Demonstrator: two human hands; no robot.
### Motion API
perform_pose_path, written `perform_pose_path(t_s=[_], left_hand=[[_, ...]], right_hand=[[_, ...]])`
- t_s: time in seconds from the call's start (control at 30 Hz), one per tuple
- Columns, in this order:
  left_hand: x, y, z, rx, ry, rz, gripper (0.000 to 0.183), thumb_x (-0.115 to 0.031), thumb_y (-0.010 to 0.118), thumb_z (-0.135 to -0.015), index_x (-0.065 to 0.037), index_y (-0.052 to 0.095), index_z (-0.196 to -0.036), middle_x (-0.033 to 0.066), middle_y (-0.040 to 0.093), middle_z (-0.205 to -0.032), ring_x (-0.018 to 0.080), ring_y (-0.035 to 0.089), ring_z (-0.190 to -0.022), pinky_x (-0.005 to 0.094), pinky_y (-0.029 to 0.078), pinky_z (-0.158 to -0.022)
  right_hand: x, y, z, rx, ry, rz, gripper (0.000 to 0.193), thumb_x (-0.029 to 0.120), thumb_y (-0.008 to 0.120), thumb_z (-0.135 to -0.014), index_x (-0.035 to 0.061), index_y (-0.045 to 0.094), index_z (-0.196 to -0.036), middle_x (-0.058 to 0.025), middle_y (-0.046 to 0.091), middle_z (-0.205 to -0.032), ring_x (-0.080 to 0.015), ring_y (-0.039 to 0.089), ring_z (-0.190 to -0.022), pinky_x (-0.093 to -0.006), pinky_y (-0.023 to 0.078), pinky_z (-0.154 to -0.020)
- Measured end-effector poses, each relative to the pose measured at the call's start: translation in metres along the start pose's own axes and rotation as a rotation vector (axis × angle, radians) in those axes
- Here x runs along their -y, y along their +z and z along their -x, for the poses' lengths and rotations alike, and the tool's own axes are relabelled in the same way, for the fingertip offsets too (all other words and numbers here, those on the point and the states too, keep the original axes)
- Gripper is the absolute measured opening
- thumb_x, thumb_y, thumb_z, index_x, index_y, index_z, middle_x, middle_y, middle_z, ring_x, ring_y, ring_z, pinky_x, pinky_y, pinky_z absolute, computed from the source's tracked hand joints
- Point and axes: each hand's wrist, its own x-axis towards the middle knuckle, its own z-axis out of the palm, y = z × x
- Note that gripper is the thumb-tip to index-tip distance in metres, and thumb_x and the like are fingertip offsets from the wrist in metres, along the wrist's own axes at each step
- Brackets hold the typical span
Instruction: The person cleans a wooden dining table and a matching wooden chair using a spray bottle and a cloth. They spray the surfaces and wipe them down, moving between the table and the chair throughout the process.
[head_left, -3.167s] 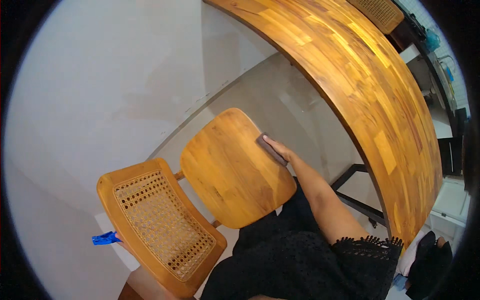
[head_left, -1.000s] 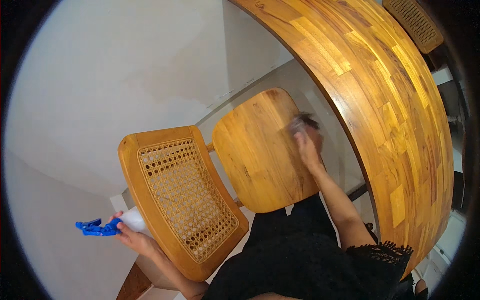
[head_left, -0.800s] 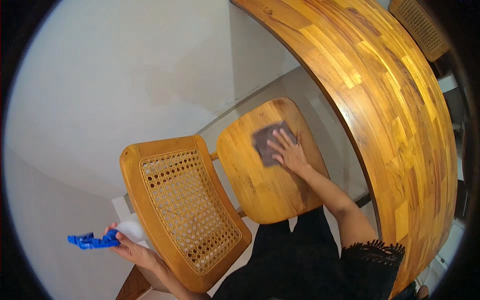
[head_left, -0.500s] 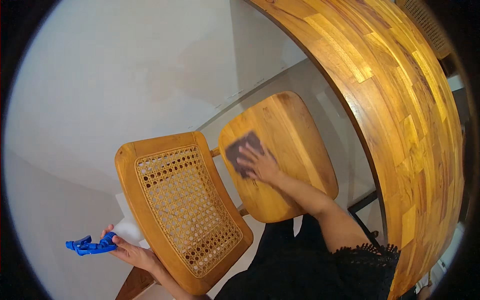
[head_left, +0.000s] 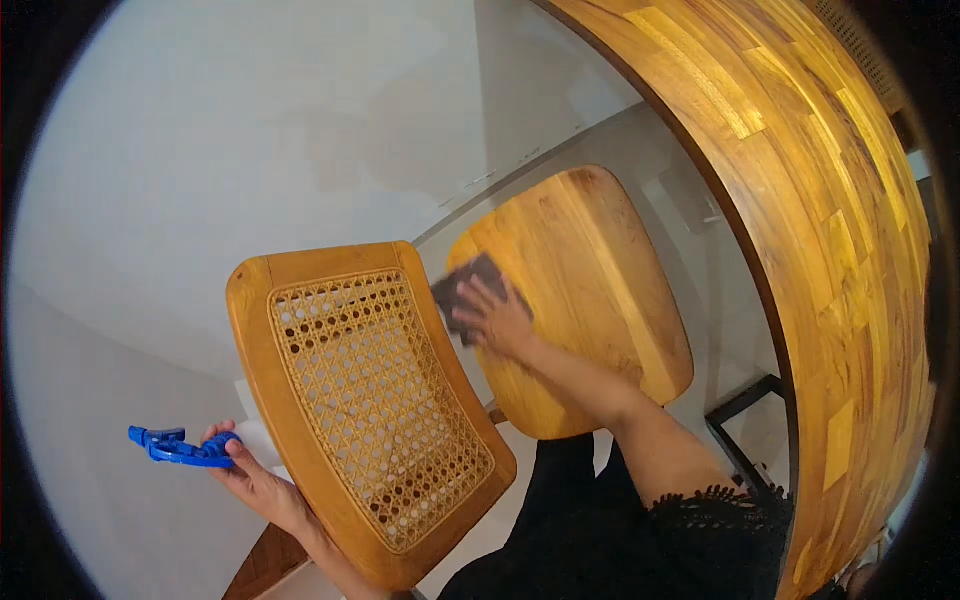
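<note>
My right hand [head_left: 498, 318] presses a dark folded cloth [head_left: 484, 275] flat on the wooden chair seat [head_left: 590, 270], at its left edge beside the backrest. The fingers are spread over the cloth. At the lower left, my left hand [head_left: 250, 478] is wrapped round the neck of a spray bottle [head_left: 190, 450] with a blue trigger head. Its whitish body is mostly hidden behind the chair's cane backrest [head_left: 375, 400]. My left forearm passes behind the lower corner of the backrest frame.
A curved-looking striped wooden tabletop [head_left: 800, 230] fills the right side. Beneath its edge stands a black metal leg [head_left: 740, 420]. A pale wall [head_left: 280, 130] rises behind the chair. Another cane chair back [head_left: 860, 50] shows at the top right.
My right hand has slid the cloth slightly left across the seat toward the backrest. The bottle in my left hand sits slightly higher in view. The whole view has shifted a little.
</note>
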Motion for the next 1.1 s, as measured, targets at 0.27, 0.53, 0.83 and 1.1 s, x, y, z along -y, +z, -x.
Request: perform_pose_path(t_s=[0.27,0.53,0.83,1.1], left_hand=[[0.006,-0.011,-0.002,0.111,-0.009,0.109,0.034,-0.026,0.046,-0.096,-0.002,0.043,-0.119,0.0084,0.049,-0.108,0.0167,0.045,-0.105,0.0315,0.032,-0.098],[0.01,-0.005,-0.003,0.183,0.033,0.128,0.031,-0.025,0.047,-0.096,-0.002,0.045,-0.117,0.0078,0.049,-0.107,0.0161,0.046,-0.105,0.0303,0.033,-0.098],[0.017,-0.005,0.004,0.187,0.058,0.178,0.03,-0.024,0.049,-0.095,-0.003,0.046,-0.117,0.0068,0.05,-0.105,0.016,0.047,-0.101,0.0302,0.035,-0.095],[0.023,-0.002,-0.002,0.133,0.175,0.179,0.03,-0.019,0.052,-0.093,-0.002,0.046,-0.117,0.0088,0.053,-0.106,0.0181,0.049,-0.097,0.0314,0.038,-0.09]], right_hand=[[-0.126,-0.065,0.092,-0.325,0.297,-0.244,0.048,0.035,0.048,-0.085,0.0281,0.043,-0.132,-0.0049,0.015,-0.15,-0.0275,0.008,-0.139,-0.0532,0.009,-0.11],[0.047,-0.014,0.152,0.041,0.058,-0.022,0.044,0.036,0.05,-0.083,0.0291,0.048,-0.127,-0.0039,0.027,-0.147,-0.0238,0.017,-0.138,-0.0556,0.012,-0.108],[-0.031,-0.094,0.219,-0.124,0.718,0.148,0.045,0.03,0.054,-0.084,0.0242,0.049,-0.129,-0.0033,0.026,-0.147,-0.0253,0.017,-0.137,-0.0561,0.02,-0.105],[0.084,-0.01,0.209,-0.206,0.665,-0.765,0.047,0.042,0.047,-0.09,0.0104,0.052,-0.125,-0.0144,0.044,-0.135,-0.0274,0.036,-0.128,-0.0438,0.028,-0.102]])
